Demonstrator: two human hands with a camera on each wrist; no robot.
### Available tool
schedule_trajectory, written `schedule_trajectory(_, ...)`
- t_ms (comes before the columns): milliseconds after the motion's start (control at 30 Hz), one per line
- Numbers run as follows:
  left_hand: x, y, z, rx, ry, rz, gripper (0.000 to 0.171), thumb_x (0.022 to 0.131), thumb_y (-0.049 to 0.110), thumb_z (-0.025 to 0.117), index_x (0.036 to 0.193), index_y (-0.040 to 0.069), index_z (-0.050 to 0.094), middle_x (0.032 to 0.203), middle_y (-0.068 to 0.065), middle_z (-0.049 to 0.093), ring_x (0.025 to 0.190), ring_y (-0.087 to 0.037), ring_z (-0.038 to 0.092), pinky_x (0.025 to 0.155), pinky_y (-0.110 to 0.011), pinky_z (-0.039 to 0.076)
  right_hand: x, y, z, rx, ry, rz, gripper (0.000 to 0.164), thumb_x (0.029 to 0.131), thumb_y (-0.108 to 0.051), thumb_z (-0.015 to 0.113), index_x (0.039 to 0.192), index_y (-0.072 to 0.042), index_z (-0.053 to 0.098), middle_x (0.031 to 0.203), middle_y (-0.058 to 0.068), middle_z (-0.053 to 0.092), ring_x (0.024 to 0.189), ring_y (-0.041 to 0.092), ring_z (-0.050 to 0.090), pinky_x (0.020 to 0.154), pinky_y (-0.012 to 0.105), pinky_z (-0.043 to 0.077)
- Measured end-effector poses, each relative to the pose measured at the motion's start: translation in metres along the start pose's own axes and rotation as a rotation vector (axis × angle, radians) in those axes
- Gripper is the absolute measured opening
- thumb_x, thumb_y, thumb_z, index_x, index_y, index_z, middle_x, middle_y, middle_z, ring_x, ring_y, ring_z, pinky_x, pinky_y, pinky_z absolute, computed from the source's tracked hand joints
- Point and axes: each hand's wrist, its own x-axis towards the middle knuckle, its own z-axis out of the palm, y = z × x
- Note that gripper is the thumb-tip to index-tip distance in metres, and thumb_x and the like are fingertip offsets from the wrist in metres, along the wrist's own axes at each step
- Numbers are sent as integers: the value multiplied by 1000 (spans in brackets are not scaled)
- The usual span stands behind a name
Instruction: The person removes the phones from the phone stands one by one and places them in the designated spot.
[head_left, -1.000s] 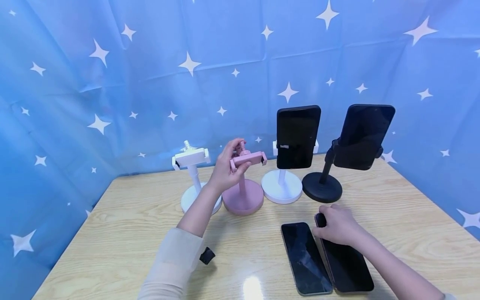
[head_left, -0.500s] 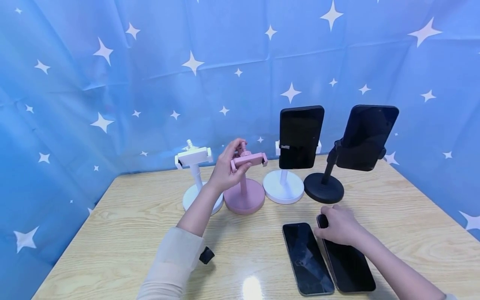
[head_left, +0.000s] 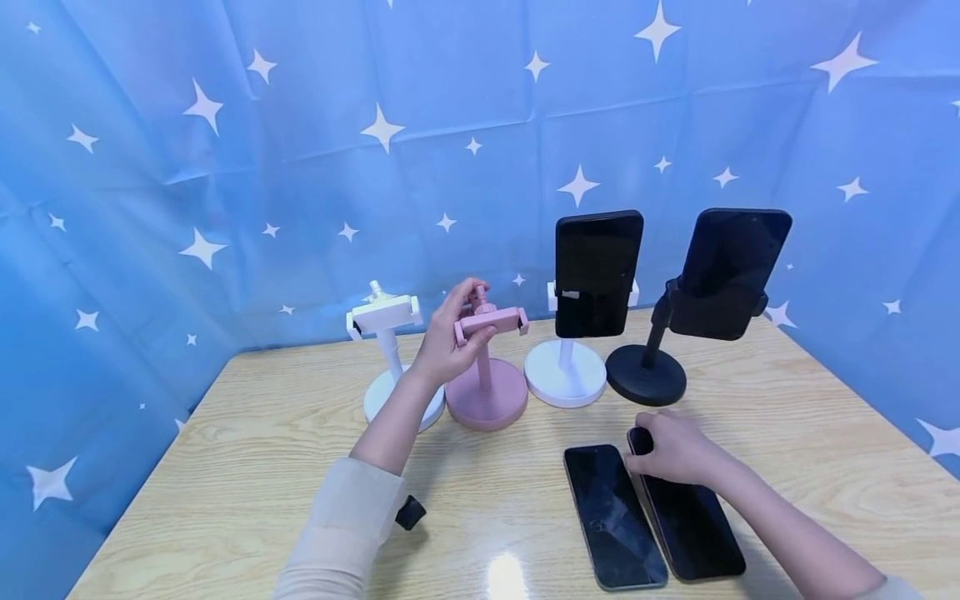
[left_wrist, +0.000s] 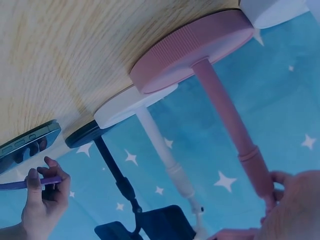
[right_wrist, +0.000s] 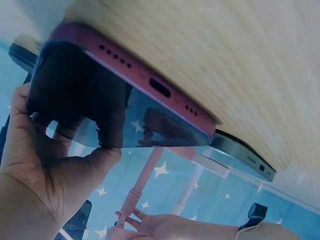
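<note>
My left hand [head_left: 448,340] holds the clamp of a pink phone stand [head_left: 486,404], thumb at its front and fingers behind the top. Only part of that hand shows in the left wrist view, beside the pink pole [left_wrist: 225,110]. My right hand [head_left: 678,450] grips the far end of a dark-screened smartphone [head_left: 693,533] by its edges. In the right wrist view this phone's purplish-red frame [right_wrist: 135,75] shows a charging port; I cannot tell whether it is fully off the table. Beside it a second smartphone [head_left: 615,521] lies screen up, with a greenish edge in the left wrist view.
A white stand [head_left: 386,315] with a bare clamp is left of the pink one. To the right, a white stand [head_left: 565,375] and a black stand [head_left: 647,377] each carry a phone. A blue starry curtain [head_left: 450,83] rises behind the wooden table [head_left: 225,492].
The pink clamp has shifted very slightly left with my left hand. The phone in my right hand has moved a little toward the other phone. Both grips look the same.
</note>
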Motion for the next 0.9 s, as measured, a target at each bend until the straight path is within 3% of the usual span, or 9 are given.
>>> schedule_trajectory(400, -1, 1, 2, -7, 18, -26, 45, 79, -8, 62, 117, -16, 40, 113, -29, 49, 97, -40, 53, 82, -47, 47, 4, 8, 4, 64, -92, -15, 34, 72, -33, 73, 82, -6, 54, 67, 1, 46, 61, 16, 41, 52, 28, 34)
schedule_trajectory(733, -1, 5, 3, -17, 12, -105, 45, 81, -4, 62, 120, -14, 41, 117, -27, 49, 100, -39, 52, 85, -46, 47, 6, 11, 5, 30, -122, -15, 52, 72, -37, 73, 103, 3, 58, 85, 10, 56, 73, 21, 49, 59, 32, 41)
schedule_trajectory(900, -1, 6, 3, -25, 11, -111, 45, 82, -4, 62, 120, -12, 41, 112, -26, 50, 97, -38, 52, 82, -48, 46, 6, 11, 5, 18, -114, -16, 51, 72, -37, 73, 102, 2, 59, 87, 12, 55, 75, 24, 51, 63, 37, 43)
